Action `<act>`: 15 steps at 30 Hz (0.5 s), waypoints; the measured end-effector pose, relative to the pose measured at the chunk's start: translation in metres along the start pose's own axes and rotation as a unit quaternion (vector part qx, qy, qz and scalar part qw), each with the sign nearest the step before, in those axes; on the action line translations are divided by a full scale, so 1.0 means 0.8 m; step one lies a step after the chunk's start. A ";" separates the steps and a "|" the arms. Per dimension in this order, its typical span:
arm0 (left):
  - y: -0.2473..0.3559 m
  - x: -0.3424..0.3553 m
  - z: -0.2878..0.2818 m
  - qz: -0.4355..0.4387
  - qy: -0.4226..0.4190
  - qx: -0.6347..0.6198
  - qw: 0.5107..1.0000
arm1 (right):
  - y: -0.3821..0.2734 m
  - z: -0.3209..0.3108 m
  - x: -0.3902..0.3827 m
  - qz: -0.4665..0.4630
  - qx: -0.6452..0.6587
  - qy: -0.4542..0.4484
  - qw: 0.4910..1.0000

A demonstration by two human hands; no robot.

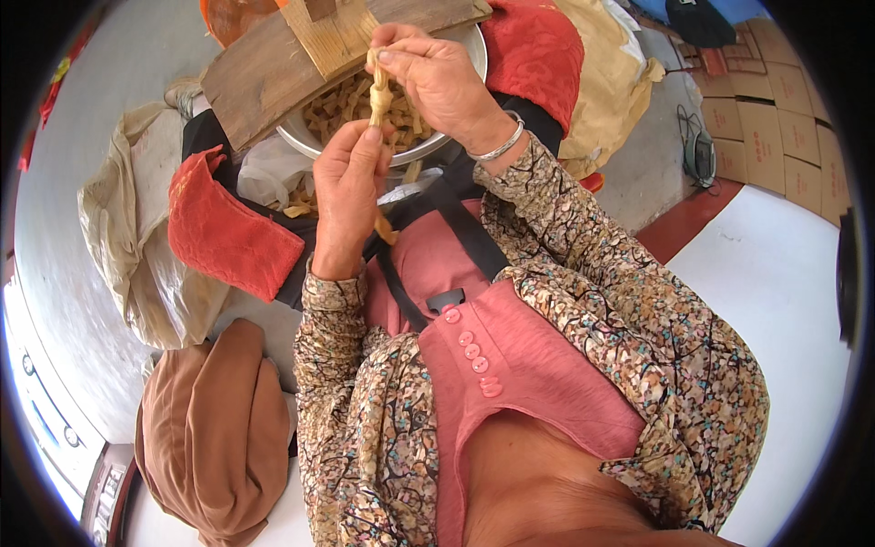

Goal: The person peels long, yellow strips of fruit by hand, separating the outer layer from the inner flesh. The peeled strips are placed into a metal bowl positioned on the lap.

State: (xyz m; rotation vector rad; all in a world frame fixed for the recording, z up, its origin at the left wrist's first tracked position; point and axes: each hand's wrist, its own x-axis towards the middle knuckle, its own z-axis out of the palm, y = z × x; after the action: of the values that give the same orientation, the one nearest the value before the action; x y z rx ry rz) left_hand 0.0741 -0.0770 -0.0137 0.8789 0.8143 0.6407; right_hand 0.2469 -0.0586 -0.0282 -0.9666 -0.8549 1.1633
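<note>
Over a round metal basin, my two hands hold a pale yellow knotted strip that looks like tofu skin. The fingers of my left hand pinch its lower end. My right hand, with a silver bangle at the wrist, grips the upper end between thumb and fingers. Below the knot, many similar strips fill the basin. Across its far side lies a wooden board, with a lighter wooden piece on top. A loose strip hangs near my left wrist.
Red cloths cover my knees beside the basin. A pale plastic sack lies at left, above a brown cloth. To the right are a yellowish sack and stacked cartons. An orange container stands behind the board.
</note>
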 end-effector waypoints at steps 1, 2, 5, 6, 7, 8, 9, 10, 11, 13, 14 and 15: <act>-0.004 0.000 -0.004 0.073 0.033 0.117 0.990 | -0.001 -0.003 -0.001 0.032 0.004 -0.024 0.999; -0.007 0.003 -0.008 0.144 0.065 0.233 0.960 | -0.002 -0.007 -0.002 0.064 0.008 -0.049 0.997; 0.000 0.002 -0.016 0.291 0.130 0.489 0.812 | -0.020 -0.030 0.007 -0.030 -0.182 -0.044 0.982; 0.004 0.002 -0.016 0.329 0.140 0.554 0.752 | -0.026 -0.037 0.012 -0.086 -0.244 -0.073 0.963; 0.007 0.003 -0.018 0.319 0.128 0.574 0.743 | -0.038 -0.035 0.010 -0.062 -0.314 -0.114 0.940; 0.009 0.004 -0.018 0.326 0.121 0.582 0.735 | -0.052 -0.030 0.006 -0.038 -0.383 -0.154 0.910; 0.010 0.005 -0.017 0.333 0.114 0.592 0.725 | -0.059 -0.028 0.001 -0.015 -0.446 -0.194 0.874; 0.012 0.006 -0.016 0.340 0.108 0.601 0.715 | -0.059 -0.029 -0.002 -0.027 -0.493 -0.228 0.839; 0.014 0.009 -0.015 0.345 0.100 0.594 0.720 | -0.060 -0.031 -0.005 -0.039 -0.538 -0.261 0.801; 0.020 0.010 -0.014 0.351 0.084 0.574 0.735 | -0.054 -0.037 -0.010 -0.124 -0.569 -0.298 0.757; 0.022 0.009 -0.017 0.302 0.055 0.540 0.784 | -0.057 -0.041 -0.010 -0.121 -0.565 -0.308 0.756; 0.024 0.009 -0.022 0.252 0.024 0.505 0.825 | -0.061 -0.045 -0.010 -0.120 -0.560 -0.316 0.756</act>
State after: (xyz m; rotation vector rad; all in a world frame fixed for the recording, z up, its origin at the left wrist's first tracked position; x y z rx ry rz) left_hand 0.0602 -0.0550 -0.0064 2.1105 0.9744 0.6734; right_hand 0.2952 -0.0784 0.0041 -1.3358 -2.3171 0.6536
